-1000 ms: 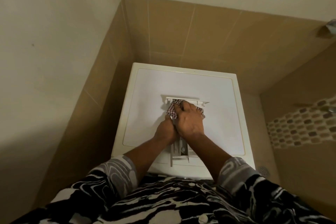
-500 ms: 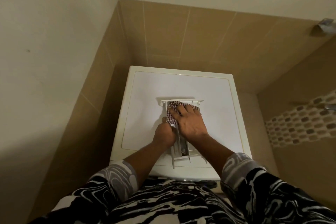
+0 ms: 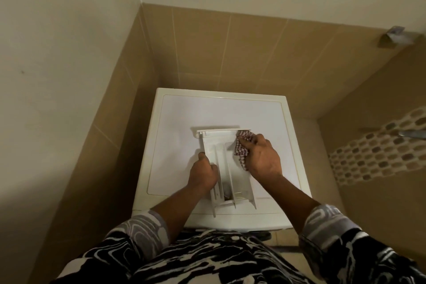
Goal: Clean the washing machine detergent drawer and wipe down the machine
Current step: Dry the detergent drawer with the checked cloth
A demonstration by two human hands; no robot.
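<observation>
Both hands are on the drawer (image 3: 227,152), which lies flat on top of the machine (image 3: 179,122), about the middle of its lid, with its near end reaching the lid's front edge. The drawer is white, and long dividers run from the machine's front toward its back. Its wider end panel faces the back. A dark patch sits in one compartment at the end nearest the machine's front; what it is cannot be told.

The left hand (image 3: 202,175) grips the drawer's left wall about midway along, fingers curled over it. The right hand (image 3: 262,157) clutches a red-and-white checked cloth (image 3: 241,150) in curled fingers and holds it against the drawer's right side, toward the machine's back. Part of the cloth hangs below the hand along that wall.

Black-and-white patterned sleeves (image 3: 143,228) cross the machine's front edge. Tan tiles (image 3: 230,53) rise behind the machine and on its left. A mosaic band (image 3: 378,154) runs along the wall on its right.
</observation>
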